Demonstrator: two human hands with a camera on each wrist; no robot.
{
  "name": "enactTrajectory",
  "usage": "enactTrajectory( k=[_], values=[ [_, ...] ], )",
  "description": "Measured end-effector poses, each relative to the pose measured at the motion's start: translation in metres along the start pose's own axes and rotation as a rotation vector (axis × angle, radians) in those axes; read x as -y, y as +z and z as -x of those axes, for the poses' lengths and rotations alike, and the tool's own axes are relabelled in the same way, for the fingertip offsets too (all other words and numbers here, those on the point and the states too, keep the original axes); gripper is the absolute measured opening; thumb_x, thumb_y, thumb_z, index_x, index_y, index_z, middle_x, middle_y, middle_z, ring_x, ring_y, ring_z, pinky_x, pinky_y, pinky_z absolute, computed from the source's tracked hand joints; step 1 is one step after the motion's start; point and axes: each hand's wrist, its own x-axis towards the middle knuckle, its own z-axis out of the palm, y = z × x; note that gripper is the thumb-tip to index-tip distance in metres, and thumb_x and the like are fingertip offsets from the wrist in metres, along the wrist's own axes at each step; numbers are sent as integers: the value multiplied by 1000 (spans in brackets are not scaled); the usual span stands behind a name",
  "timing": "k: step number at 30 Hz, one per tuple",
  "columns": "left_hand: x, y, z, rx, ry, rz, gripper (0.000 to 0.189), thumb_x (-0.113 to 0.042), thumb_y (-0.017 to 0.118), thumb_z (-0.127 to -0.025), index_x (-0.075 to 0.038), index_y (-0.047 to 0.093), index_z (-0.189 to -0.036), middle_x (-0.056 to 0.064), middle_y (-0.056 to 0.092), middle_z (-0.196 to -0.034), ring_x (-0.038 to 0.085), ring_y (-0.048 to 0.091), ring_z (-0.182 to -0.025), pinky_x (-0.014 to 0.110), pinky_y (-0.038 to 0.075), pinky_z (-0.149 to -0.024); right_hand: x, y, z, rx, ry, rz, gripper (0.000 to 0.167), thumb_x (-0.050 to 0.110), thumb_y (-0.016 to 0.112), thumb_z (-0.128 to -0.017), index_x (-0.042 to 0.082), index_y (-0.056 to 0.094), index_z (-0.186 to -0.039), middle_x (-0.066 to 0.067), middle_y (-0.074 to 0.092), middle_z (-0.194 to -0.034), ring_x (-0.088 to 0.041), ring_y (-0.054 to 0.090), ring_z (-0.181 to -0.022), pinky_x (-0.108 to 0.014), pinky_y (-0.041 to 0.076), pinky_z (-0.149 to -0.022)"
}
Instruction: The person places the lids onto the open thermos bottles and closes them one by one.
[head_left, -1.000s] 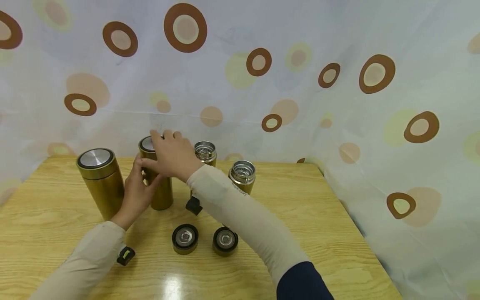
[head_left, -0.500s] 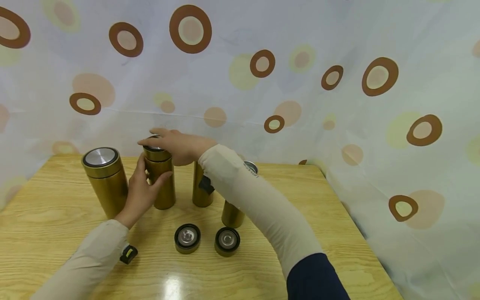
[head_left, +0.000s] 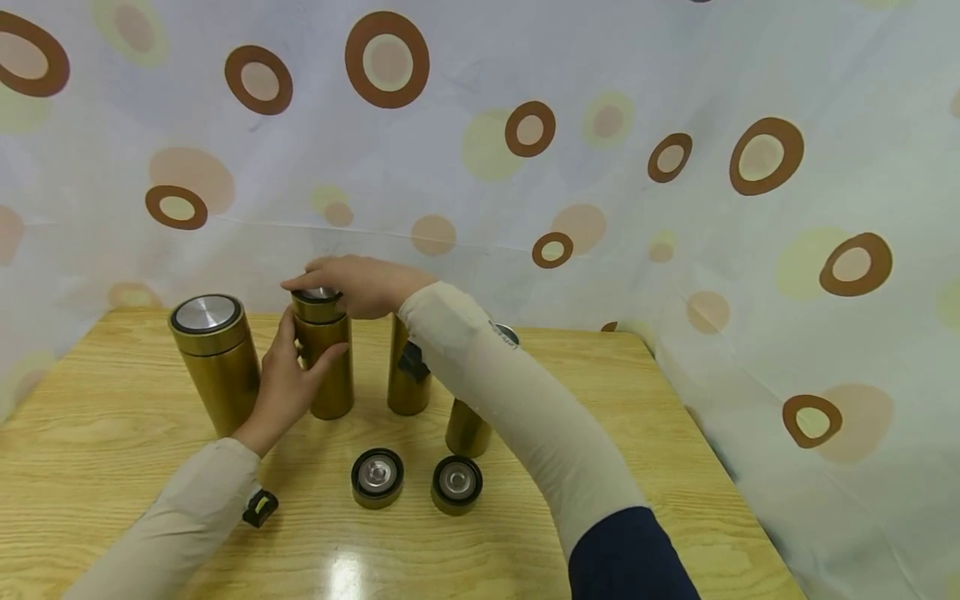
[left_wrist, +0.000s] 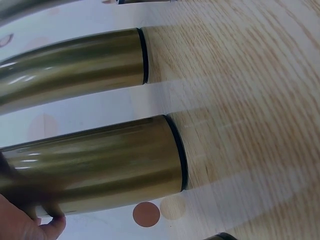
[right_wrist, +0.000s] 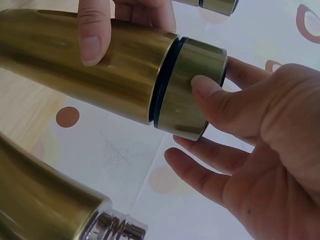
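Note:
In the head view my left hand [head_left: 285, 383] is wrapped round the body of a gold vacuum flask [head_left: 330, 379], which stands upright on the table. My right hand [head_left: 367, 286] is at the top of that flask. Seen from the right wrist, its thumb and fingers hold the flask's gold lid [right_wrist: 192, 90] from opposite sides. A narrow dark band shows between lid and body. The left wrist view catches the lower body [left_wrist: 110, 165] of a gold flask with left fingertips at its edge.
A wider lidded flask [head_left: 213, 367] stands to the left. Two more flasks, one rear [head_left: 408, 383] and one nearer [head_left: 468, 429], are partly behind the right arm. Two lids, the left [head_left: 377, 477] and the right [head_left: 457, 483], lie inner side up in front.
My right hand has turned about the lid, its wrist swinging up and to the right, so the flask's seam now shows. The left hand keeps its grip. The head view has shifted slightly.

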Motion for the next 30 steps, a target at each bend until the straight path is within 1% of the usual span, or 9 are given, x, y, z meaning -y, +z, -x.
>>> enactTrajectory(
  k=[7, 11, 14, 17, 20, 24, 26, 28, 30],
  values=[
    [-1, 1, 0, -5, 8, 2, 76, -25, 65, -93, -7, 19, -150, 24, 47, -132, 38, 47, -118, 60, 44, -91, -3, -1, -1, -50, -10, 12, 56, 19, 55, -99, 24, 33, -150, 0, 44, -143, -12, 42, -130, -20, 38, -105],
    [-3, 0, -2, -6, 18, 11, 77, -25, 65, -93, -11, 17, -152, 22, 47, -133, 36, 48, -117, 60, 44, -91, -4, -2, 0, -79, 21, -7, 56, 32, 56, -97, 21, 36, -149, 0, 50, -132, -9, 48, -114, -20, 43, -94],
    [-4, 0, -2, -4, 18, 14, 77, -24, 65, -93, -12, 17, -152, 21, 46, -135, 36, 47, -118, 61, 44, -92, -2, -2, 0, -103, 50, -21, 57, 37, 57, -96, 21, 39, -148, 0, 53, -125, -9, 50, -103, -20, 43, -87],
    [-5, 0, -2, 0, 11, 15, 77, -25, 64, -93, -13, 17, -152, 21, 45, -137, 36, 46, -120, 61, 43, -93, -1, 0, 0, -139, 74, -13, 56, 40, 58, -95, 22, 43, -146, 1, 55, -118, -9, 49, -96, -21, 43, -82],
    [-4, 0, -1, 7, 3, 9, 77, -25, 64, -94, -13, 16, -152, 21, 44, -138, 36, 45, -122, 61, 43, -95, 2, 4, 0, -178, 110, -8, 55, 44, 59, -93, 24, 46, -143, 2, 56, -115, -10, 49, -93, -23, 44, -78],
    [-1, 0, 0, 17, 4, -3, 76, -25, 63, -94, -12, 16, -152, 21, 44, -139, 37, 45, -123, 62, 42, -96, 6, 11, -1, -248, 174, 14, 55, 51, 58, -92, 24, 52, -139, 2, 56, -117, -12, 51, -99, -26, 47, -81],
    [1, 0, 0, 17, 7, -6, 73, -25, 63, -94, -11, 20, -150, 20, 45, -136, 36, 45, -122, 62, 42, -95, 9, 16, -2, -295, 216, 32, 52, 55, 56, -91, 22, 58, -131, 1, 57, -113, -13, 51, -100, -27, 48, -80],
    [2, 0, 1, 15, 9, -6, 69, -26, 63, -94, -10, 23, -148, 20, 47, -132, 35, 47, -119, 62, 42, -95, 12, 23, -3, -360, 261, 51, 47, 58, 54, -91, 19, 64, -117, 1, 58, -106, -14, 52, -97, -27, 49, -76],
    [2, 1, 1, 14, 11, -7, 66, -25, 63, -94, -9, 25, -146, 20, 48, -130, 35, 47, -117, 61, 43, -94, 15, 30, -5, -433, 312, 66, 46, 59, 52, -91, 17, 64, -103, 0, 58, -98, -15, 54, -90, -26, 50, -70]
  ],
)
